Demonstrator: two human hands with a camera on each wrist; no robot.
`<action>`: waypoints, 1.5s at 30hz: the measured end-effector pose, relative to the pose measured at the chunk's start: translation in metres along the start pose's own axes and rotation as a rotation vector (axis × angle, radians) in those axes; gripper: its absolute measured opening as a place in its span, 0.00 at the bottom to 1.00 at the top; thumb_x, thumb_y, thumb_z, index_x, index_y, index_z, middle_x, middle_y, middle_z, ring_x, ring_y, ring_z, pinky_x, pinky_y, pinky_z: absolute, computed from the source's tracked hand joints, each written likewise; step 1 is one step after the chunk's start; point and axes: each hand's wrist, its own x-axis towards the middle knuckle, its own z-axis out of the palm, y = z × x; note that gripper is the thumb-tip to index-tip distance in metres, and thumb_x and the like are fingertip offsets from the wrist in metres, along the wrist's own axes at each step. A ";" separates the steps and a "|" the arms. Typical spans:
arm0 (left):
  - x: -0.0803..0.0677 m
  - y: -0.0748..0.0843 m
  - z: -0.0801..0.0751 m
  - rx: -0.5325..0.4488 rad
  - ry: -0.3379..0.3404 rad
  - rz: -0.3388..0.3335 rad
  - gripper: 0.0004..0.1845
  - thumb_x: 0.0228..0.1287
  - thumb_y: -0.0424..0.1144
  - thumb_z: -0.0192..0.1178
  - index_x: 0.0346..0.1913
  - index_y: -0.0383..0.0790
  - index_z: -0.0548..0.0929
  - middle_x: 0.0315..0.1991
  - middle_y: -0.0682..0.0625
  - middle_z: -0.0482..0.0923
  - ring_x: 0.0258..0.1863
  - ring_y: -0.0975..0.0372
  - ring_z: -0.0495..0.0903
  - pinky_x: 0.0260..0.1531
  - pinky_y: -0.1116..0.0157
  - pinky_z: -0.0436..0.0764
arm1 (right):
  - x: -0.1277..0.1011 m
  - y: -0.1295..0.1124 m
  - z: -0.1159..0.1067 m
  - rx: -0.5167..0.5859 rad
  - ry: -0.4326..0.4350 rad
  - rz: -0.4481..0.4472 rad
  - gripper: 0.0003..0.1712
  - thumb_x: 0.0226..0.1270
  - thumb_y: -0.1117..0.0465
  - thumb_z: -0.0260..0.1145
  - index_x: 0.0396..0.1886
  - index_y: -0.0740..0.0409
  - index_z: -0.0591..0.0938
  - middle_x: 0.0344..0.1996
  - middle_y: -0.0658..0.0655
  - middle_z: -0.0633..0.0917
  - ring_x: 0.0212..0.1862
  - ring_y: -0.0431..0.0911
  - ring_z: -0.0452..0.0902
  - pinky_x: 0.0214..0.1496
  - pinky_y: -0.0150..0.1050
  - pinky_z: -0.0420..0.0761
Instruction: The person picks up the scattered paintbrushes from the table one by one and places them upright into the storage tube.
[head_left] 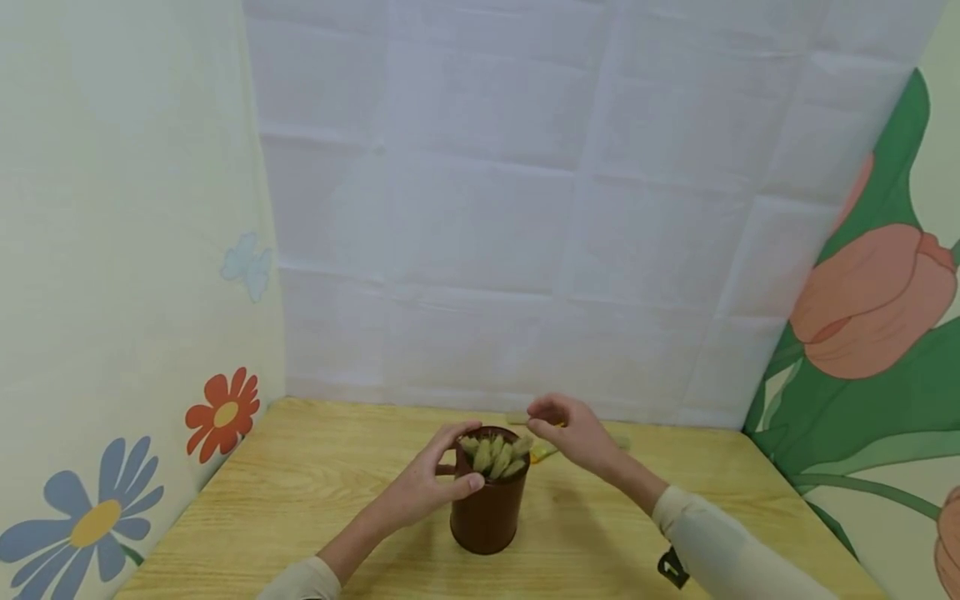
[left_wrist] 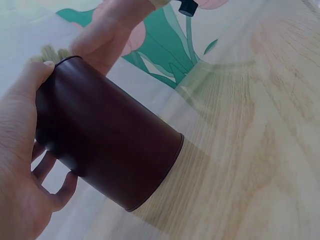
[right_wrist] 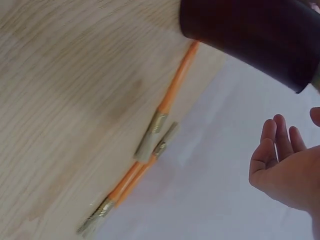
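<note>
A dark brown cup [head_left: 488, 508] stands upright on the wooden bench [head_left: 300, 500], about in the middle between the left and right edges and a bit nearer the front edge than the back one. Pale green brush tips [head_left: 497, 455] stick up out of the top of the cup, packed close together.

The left hand [head_left: 431, 487] is on the left side of the cup. Its grip is clamped on the cup: the thumb lies along the rim and the fingers curl round the wall, as the left wrist view shows [left_wrist: 20, 165]. The cup [left_wrist: 107, 137] fills much of that view.

The right hand [head_left: 573, 433] is up in the air just to the right of the cup's top, not touching it. In the head view its fingers are bent in a little toward the brush tips. In the right wrist view the right hand [right_wrist: 287, 167] has its fingers loose and apart, and it holds nothing.

Behind the cup, near the back edge of the bench, lie some orange brushes [right_wrist: 150, 150] flat on the wood, close beside one another. They have shiny metal bands and pale tips. Part of one shows just past the cup in the head view [head_left: 542, 454].

A white sheet [head_left: 525, 208] hangs at the back. Flower pictures [head_left: 223, 414] are on the side walls.
</note>
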 end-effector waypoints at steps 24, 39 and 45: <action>-0.001 -0.002 0.000 -0.015 0.012 -0.001 0.35 0.75 0.46 0.62 0.78 0.62 0.59 0.75 0.53 0.56 0.70 0.53 0.61 0.61 0.43 0.69 | 0.018 0.060 0.031 -0.189 0.008 0.360 0.28 0.66 0.62 0.66 0.07 0.50 0.66 0.06 0.46 0.64 0.12 0.40 0.53 0.20 0.37 0.63; 0.001 -0.002 0.004 -0.030 0.001 0.002 0.35 0.74 0.49 0.63 0.77 0.66 0.60 0.73 0.56 0.57 0.70 0.56 0.62 0.61 0.47 0.70 | 0.030 0.073 0.052 -0.542 0.057 0.358 0.25 0.56 0.74 0.54 0.08 0.48 0.60 0.08 0.44 0.54 0.15 0.41 0.48 0.19 0.38 0.50; 0.000 -0.002 0.002 -0.031 -0.002 0.003 0.35 0.74 0.48 0.62 0.78 0.65 0.59 0.74 0.56 0.56 0.71 0.56 0.62 0.61 0.47 0.70 | 0.036 0.072 0.050 -0.482 0.017 0.312 0.27 0.52 0.77 0.54 0.08 0.46 0.56 0.10 0.43 0.49 0.18 0.41 0.43 0.21 0.38 0.48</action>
